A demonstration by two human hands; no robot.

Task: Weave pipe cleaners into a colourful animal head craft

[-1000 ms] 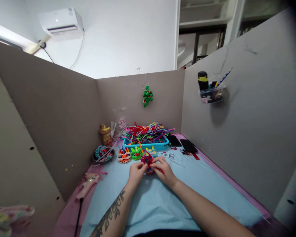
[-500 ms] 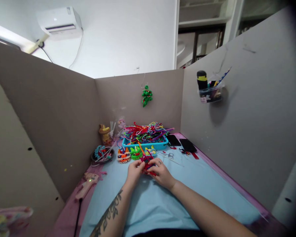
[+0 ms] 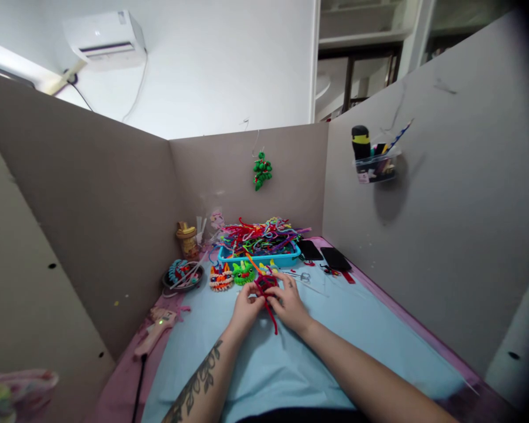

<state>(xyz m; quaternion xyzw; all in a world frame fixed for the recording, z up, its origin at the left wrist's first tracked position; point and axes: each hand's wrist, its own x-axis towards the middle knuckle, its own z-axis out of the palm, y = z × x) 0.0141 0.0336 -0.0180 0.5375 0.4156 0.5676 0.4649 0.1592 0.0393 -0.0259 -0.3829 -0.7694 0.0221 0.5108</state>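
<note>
Left fingers (image 3: 249,291), right fingers (image 3: 288,285), mine: pinching red fuzzy-wire piece (image 3: 267,284). Step, apparently: winding. Next move likely calls for gathering in dangling tail (image 3: 273,323).

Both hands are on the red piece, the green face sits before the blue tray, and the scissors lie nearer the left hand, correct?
No: the head view shows the scissors nearer the right hand. The rest holds: it and the left hand are on the red piece, and the green face sits before the blue tray.
</note>
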